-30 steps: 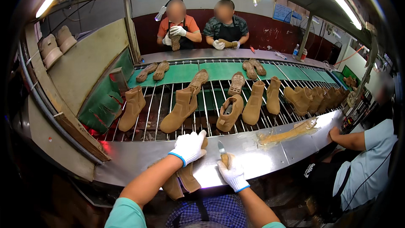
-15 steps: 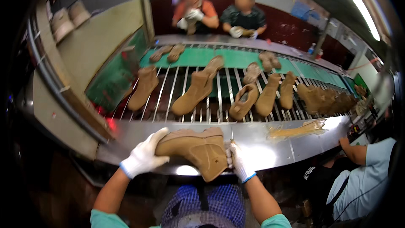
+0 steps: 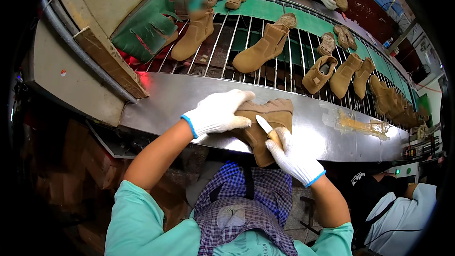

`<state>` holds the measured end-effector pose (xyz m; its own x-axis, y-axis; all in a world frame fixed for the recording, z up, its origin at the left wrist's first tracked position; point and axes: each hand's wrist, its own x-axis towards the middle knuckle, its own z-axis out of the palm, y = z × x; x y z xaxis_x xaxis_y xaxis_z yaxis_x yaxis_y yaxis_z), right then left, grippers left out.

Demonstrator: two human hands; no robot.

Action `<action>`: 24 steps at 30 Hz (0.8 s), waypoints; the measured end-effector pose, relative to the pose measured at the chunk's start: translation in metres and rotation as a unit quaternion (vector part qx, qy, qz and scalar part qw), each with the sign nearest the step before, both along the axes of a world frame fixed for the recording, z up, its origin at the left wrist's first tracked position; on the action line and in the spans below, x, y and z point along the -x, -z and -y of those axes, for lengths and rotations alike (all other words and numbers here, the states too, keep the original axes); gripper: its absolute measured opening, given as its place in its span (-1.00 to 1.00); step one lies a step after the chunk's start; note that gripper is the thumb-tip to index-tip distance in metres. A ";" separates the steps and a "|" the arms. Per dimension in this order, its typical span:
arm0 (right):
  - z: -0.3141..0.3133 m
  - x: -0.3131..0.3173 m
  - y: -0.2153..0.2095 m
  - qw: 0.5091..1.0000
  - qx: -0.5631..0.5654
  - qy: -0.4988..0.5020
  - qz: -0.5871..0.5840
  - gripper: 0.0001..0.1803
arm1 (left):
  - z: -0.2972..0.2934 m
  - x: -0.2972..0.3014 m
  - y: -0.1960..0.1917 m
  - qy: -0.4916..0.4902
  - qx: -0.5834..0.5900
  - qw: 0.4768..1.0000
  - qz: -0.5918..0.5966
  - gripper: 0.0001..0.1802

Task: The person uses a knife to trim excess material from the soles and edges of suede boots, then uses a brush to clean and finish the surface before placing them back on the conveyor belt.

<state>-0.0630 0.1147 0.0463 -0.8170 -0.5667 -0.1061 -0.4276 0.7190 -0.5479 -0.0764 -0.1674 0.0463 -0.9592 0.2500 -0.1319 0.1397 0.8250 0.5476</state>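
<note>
A tan ankle boot [image 3: 258, 144] is held sole-up over the front edge of the metal ledge. My left hand [image 3: 215, 114], in a white knitted glove with a blue cuff, is closed around its toe end, fingers over the sole. In my gloved right hand [image 3: 295, 156] is a small knife [image 3: 264, 124] with a pale handle. Its blade points up and left, in front of the boot's side just below the thick, wavy-edged sole. Whether the blade touches the boot, I cannot tell. The toe tip is hidden behind my left hand.
Beyond the metal ledge [image 3: 189, 97] runs a rack of metal bars [image 3: 232, 42] bearing several tan boots [image 3: 259, 50]. Loose soles [image 3: 236, 0] lie on a green belt [image 3: 310, 23] behind it. Two people work across the line; another person [image 3: 403, 213] sits at the right.
The view has tipped downward and leftward. My left hand has shifted further over the sole. The knife, upright beside the heel before, now slants across the boot's side.
</note>
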 end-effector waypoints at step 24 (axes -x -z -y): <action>-0.024 0.021 0.009 0.995 -0.008 0.095 -0.004 -0.49 | -0.004 -0.012 0.017 0.070 0.006 0.983 -0.170 -0.55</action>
<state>-0.0841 0.1386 0.0370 -0.9102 -0.4002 -0.1069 -0.2874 0.7960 -0.5327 -0.0643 -0.1637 0.0291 -0.9048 0.3823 0.1875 0.4253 0.7910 0.4399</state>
